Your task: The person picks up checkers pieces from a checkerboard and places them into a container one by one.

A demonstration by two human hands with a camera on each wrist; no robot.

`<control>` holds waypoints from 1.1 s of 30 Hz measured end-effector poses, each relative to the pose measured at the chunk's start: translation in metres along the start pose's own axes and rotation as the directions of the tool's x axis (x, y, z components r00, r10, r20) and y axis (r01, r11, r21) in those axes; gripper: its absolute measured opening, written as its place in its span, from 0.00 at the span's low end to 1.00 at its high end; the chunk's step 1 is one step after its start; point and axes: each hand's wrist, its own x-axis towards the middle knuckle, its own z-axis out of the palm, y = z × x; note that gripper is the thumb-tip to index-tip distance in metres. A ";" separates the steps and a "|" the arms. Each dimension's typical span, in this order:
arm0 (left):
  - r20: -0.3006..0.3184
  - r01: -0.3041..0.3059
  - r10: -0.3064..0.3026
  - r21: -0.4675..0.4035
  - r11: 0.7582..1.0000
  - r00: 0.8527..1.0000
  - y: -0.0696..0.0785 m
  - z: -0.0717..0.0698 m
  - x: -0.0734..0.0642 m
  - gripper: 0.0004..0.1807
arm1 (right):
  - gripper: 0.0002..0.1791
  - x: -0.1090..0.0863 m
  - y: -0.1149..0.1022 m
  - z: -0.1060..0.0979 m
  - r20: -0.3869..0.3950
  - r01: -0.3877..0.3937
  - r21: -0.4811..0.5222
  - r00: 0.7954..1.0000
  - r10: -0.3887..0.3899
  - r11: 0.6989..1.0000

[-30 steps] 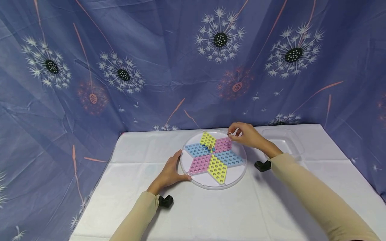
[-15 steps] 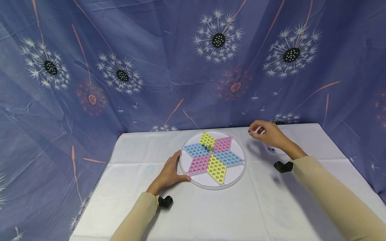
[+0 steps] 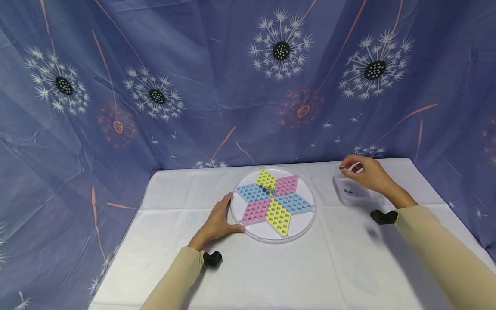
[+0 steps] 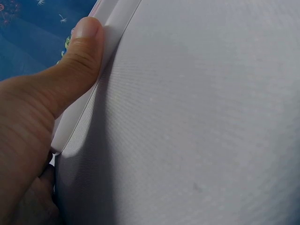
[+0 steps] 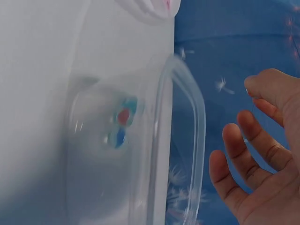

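A round white Chinese checkers board [image 3: 256,174] carries a star of yellow, pink and blue fields full of holes. Several marbles [image 3: 269,190] sit near its centre, at the inner end of the left blue field. My left hand [image 3: 218,221] rests at the board's left rim with thumb and fingers spread; its thumb [image 4: 84,47] lies along the rim. Over a clear plastic box [image 3: 341,196] on the right, my right hand [image 3: 366,172] pinches a small reddish marble [image 3: 342,167] between thumb and forefinger. A few blue and red marbles [image 5: 123,117] lie inside the box.
A white cloth [image 3: 286,275] covers the table. Behind it hangs a blue curtain [image 3: 217,86] with a dandelion print, right up to the table's back edge. The box stands to the right of the board, near that edge.
My right hand has moved right, from above the board's upper right edge to over the clear box, still pinching the small marble. The left hand and the board have stayed put.
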 end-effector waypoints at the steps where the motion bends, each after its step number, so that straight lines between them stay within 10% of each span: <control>1: 0.001 0.001 -0.001 -0.001 1.000 1.000 0.000 0.000 0.000 0.70 | 0.08 -0.002 0.002 -0.001 -0.003 -0.005 -0.006 1.000 0.005 1.000; 33: -0.001 -0.012 0.012 -0.020 1.000 1.000 -0.002 0.000 0.001 0.70 | 0.08 -0.011 0.028 0.003 0.084 -0.019 -0.039 0.996 0.022 0.999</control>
